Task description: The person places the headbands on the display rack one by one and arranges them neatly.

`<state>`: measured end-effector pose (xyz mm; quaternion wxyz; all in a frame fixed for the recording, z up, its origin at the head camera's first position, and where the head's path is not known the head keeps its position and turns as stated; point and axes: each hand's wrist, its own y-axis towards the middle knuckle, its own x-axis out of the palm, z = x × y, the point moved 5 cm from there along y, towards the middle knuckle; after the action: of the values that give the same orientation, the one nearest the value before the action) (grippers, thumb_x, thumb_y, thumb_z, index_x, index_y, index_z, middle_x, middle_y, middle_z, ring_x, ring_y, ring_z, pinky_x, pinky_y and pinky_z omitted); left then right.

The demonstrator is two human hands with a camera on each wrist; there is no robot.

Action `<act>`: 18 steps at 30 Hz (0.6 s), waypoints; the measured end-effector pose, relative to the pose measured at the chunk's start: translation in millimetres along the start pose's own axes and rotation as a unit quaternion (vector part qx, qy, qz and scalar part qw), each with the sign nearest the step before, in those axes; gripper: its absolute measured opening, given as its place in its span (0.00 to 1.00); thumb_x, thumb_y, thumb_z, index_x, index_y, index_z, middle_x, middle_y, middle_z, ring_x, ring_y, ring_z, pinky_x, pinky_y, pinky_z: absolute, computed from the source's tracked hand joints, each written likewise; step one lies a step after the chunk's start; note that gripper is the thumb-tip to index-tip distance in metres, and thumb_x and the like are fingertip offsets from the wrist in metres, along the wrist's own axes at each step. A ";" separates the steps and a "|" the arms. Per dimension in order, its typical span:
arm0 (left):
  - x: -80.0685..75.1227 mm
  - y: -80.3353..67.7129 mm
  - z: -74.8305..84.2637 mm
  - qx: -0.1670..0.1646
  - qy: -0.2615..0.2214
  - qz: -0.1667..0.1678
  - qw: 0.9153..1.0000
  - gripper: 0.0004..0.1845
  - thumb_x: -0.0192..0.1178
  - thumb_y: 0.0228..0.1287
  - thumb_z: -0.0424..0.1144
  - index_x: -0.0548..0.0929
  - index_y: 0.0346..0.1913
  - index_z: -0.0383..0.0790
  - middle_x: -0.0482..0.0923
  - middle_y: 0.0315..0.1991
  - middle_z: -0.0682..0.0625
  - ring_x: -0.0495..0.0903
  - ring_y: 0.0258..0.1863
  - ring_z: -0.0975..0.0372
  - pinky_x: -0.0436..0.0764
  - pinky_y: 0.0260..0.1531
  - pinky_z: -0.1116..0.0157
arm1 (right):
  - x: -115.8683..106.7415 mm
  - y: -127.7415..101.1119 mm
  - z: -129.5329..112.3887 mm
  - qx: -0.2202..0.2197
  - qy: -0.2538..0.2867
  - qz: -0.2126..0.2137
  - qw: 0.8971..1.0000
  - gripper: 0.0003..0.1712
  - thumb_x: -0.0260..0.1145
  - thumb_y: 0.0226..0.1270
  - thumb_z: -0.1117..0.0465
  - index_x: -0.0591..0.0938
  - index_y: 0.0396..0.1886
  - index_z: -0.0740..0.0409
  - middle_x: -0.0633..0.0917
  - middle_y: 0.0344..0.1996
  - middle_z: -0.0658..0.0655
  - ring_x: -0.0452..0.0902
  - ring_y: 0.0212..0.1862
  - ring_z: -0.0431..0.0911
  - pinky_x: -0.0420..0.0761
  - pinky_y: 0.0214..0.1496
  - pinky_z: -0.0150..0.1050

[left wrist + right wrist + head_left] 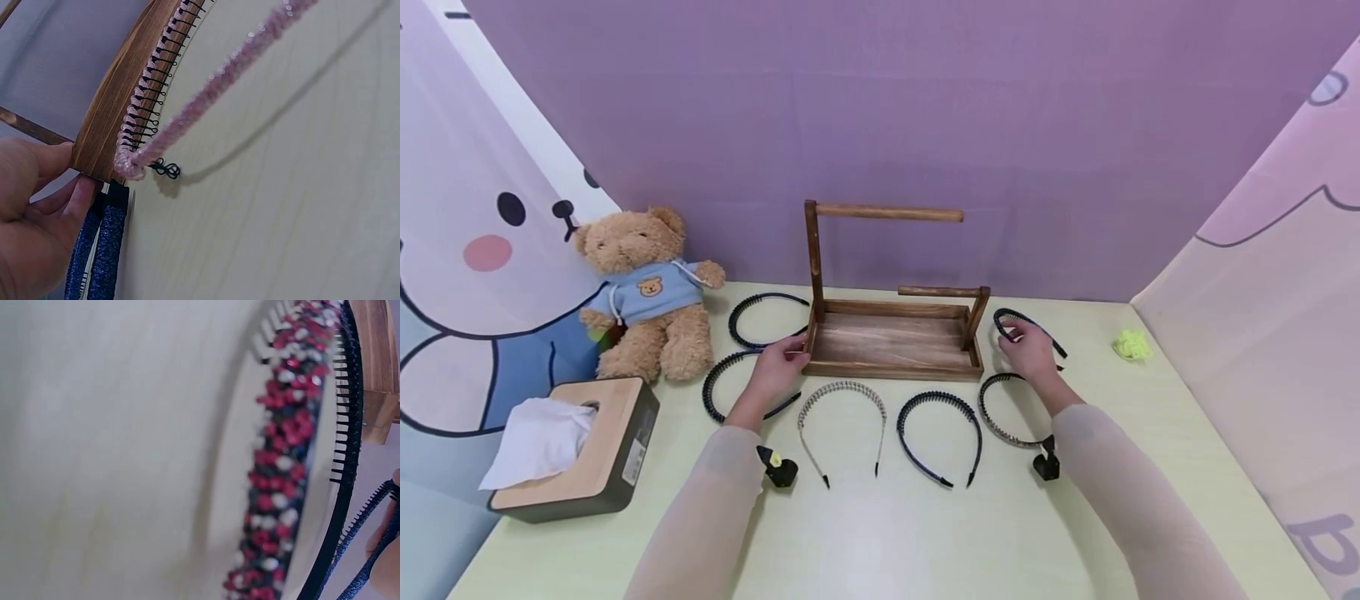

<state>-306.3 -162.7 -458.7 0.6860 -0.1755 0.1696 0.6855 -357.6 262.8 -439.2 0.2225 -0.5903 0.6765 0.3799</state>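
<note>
A wooden rack (887, 368) with a tray base and two rods stands mid-table, with several headbands lying around it. My left hand (775, 367) lies over a dark blue glitter headband (106, 250), its fingers (81, 190) touching the tray's front left corner (119, 87). A pink beaded headband (219, 81) lies just beside that corner. To the right of the rack, my right hand (1028, 348) pinches a thin black toothed headband (1018, 315). A red-and-white beaded headband (281, 462) lies on the table near that hand.
A teddy bear (643, 292) sits at the back left, with a tissue box (587, 450) in front of it. A yellow-green scrunchie (1131, 343) lies at the far right. Another black headband (936, 396) lies in front of the rack. Purple and patterned backdrops enclose the table.
</note>
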 end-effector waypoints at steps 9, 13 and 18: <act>-0.1 0.3 -0.4 0.003 -0.005 0.003 1.000 0.22 0.54 0.64 0.33 0.69 0.61 0.37 0.72 0.52 0.39 0.72 0.49 0.51 0.74 0.45 0.59 | -21.1 1.1 3.1 0.008 0.015 0.097 0.995 0.15 0.61 0.59 0.61 0.81 0.45 0.60 0.78 0.34 0.59 0.74 0.36 0.51 0.72 0.37 0.44; -0.5 0.1 -0.6 0.006 -0.009 0.001 1.000 0.22 0.54 0.63 0.33 0.69 0.61 0.36 0.72 0.51 0.38 0.72 0.49 0.51 0.73 0.46 0.58 | -33.1 0.1 -0.2 0.020 0.031 0.140 0.990 0.14 0.60 0.60 0.62 0.81 0.45 0.61 0.76 0.35 0.61 0.73 0.37 0.53 0.72 0.38 0.43; -0.6 0.9 -2.4 0.004 -0.011 -0.001 1.000 0.22 0.55 0.63 0.33 0.70 0.61 0.36 0.73 0.51 0.39 0.72 0.48 0.51 0.73 0.46 0.58 | -48.9 4.3 -10.8 0.046 0.069 0.177 0.981 0.14 0.59 0.62 0.60 0.80 0.46 0.60 0.75 0.38 0.58 0.73 0.35 0.48 0.75 0.31 0.37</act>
<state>-307.2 -164.3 -460.5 0.6891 -0.1655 0.1646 0.6860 -350.2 285.2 -394.9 0.1317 -0.4751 0.8009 0.3400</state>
